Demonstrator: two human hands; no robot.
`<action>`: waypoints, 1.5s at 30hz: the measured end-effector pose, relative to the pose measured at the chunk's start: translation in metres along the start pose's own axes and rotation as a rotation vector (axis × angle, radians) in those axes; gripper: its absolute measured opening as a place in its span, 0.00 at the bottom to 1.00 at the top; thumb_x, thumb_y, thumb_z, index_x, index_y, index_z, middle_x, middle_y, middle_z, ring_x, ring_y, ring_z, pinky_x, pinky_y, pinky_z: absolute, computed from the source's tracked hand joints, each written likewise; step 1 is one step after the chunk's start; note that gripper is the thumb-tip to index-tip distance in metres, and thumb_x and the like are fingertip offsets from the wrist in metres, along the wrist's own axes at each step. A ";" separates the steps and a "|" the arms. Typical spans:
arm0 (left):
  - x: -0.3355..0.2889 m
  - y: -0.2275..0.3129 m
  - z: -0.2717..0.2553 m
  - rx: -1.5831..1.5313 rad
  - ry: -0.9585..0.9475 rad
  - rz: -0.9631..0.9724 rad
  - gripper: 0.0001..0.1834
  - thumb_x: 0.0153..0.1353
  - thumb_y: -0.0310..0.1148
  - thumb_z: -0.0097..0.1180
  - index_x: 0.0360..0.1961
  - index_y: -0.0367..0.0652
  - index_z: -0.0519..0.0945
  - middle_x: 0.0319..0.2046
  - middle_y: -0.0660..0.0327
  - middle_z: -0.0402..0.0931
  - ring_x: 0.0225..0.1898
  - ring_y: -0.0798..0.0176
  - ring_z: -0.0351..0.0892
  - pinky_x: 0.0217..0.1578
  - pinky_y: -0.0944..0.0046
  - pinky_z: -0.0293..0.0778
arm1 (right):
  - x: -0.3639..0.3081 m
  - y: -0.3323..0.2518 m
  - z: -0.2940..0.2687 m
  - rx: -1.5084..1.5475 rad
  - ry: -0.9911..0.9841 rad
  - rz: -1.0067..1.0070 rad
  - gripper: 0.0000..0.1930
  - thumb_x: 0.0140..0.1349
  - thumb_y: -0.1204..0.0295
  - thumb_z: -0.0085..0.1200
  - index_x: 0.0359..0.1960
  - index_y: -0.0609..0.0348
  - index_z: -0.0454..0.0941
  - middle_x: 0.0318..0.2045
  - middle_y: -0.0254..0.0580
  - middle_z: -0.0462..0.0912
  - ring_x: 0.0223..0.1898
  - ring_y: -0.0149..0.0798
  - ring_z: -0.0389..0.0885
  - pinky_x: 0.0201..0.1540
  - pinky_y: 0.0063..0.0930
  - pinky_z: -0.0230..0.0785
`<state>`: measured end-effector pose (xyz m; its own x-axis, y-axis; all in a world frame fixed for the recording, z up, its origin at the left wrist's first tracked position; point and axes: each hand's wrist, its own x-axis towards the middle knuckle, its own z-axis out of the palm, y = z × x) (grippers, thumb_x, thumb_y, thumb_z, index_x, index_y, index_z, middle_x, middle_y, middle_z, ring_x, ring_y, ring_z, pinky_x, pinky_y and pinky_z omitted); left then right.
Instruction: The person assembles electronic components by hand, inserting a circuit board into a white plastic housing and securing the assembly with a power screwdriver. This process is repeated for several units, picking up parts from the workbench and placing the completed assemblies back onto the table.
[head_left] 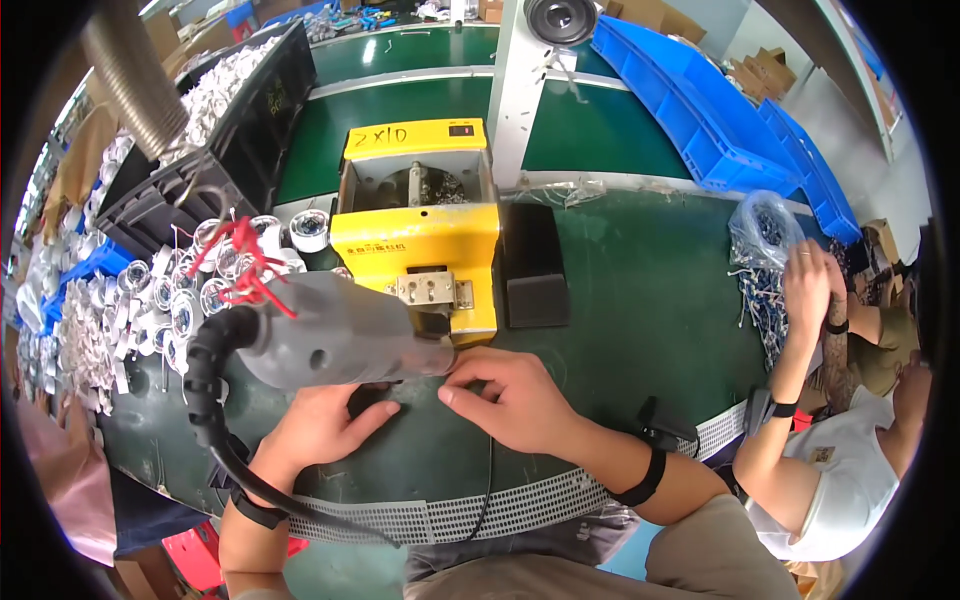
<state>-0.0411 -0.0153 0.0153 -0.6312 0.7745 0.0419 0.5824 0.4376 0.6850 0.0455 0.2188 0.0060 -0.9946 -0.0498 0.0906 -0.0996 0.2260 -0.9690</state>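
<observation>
Nearest, we log the left hand (322,428), its grip partly hidden, hold indeterminable, and the right hand (515,400), thumb close to fingers, contents unclear, near the tip of the grey corded tool (335,335), with the yellow machine (420,235) beyond on the green table (640,300) and blue trays (690,110) farthest.

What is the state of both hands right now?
Left hand: fingers hidden behind grey tool; cannot tell.
Right hand: fingers bent; whether holding anything, cannot tell.
</observation>
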 end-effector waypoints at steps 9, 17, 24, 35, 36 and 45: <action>0.007 0.001 0.000 -0.070 0.112 0.178 0.15 0.52 0.27 0.65 0.42 0.38 0.80 0.35 0.55 0.82 0.37 0.49 0.81 0.39 0.58 0.76 | 0.000 -0.014 -0.016 -0.200 0.183 -0.401 0.06 0.53 0.73 0.65 0.28 0.60 0.81 0.26 0.39 0.82 0.20 0.30 0.79 0.23 0.20 0.70; 0.009 0.015 -0.001 -0.055 0.021 0.287 0.10 0.52 0.24 0.62 0.38 0.38 0.82 0.31 0.54 0.79 0.34 0.50 0.79 0.36 0.58 0.74 | 0.053 0.029 -0.194 -1.294 0.763 -0.175 0.33 0.54 0.51 0.63 0.55 0.60 0.72 0.55 0.54 0.71 0.58 0.55 0.67 0.59 0.43 0.63; 0.003 0.011 0.003 -0.126 0.001 0.376 0.07 0.54 0.24 0.61 0.36 0.38 0.83 0.29 0.54 0.80 0.31 0.50 0.80 0.33 0.58 0.74 | 0.031 0.051 -0.194 -1.095 0.377 0.088 0.21 0.55 0.58 0.63 0.45 0.59 0.78 0.51 0.51 0.75 0.52 0.54 0.74 0.53 0.38 0.69; -0.005 0.016 0.038 -1.498 -0.444 -0.056 0.34 0.73 0.43 0.40 0.72 0.38 0.44 0.65 0.55 0.56 0.64 0.60 0.63 0.60 0.57 0.66 | -0.013 -0.027 0.039 -0.465 0.161 -0.600 0.21 0.48 0.67 0.68 0.44 0.57 0.77 0.53 0.53 0.69 0.45 0.49 0.76 0.47 0.37 0.72; -0.005 0.016 0.036 -1.562 -0.414 -0.058 0.33 0.73 0.42 0.41 0.71 0.38 0.47 0.64 0.55 0.59 0.63 0.61 0.64 0.59 0.59 0.67 | -0.010 -0.030 0.039 -0.455 0.154 -0.612 0.21 0.48 0.67 0.68 0.44 0.57 0.77 0.53 0.53 0.69 0.45 0.49 0.76 0.47 0.37 0.72; -0.006 0.030 0.035 -1.220 -0.376 -0.164 0.25 0.72 0.44 0.45 0.61 0.35 0.66 0.47 0.58 0.74 0.45 0.67 0.76 0.46 0.65 0.76 | -0.021 -0.030 0.010 -0.575 -0.029 -0.553 0.33 0.41 0.52 0.73 0.46 0.60 0.77 0.49 0.48 0.73 0.51 0.52 0.74 0.54 0.44 0.68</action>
<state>-0.0018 0.0091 0.0102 -0.3518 0.9195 -0.1756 -0.4567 -0.0049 0.8896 0.0695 0.2033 0.0305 -0.7967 -0.3243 0.5099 -0.5846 0.6275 -0.5143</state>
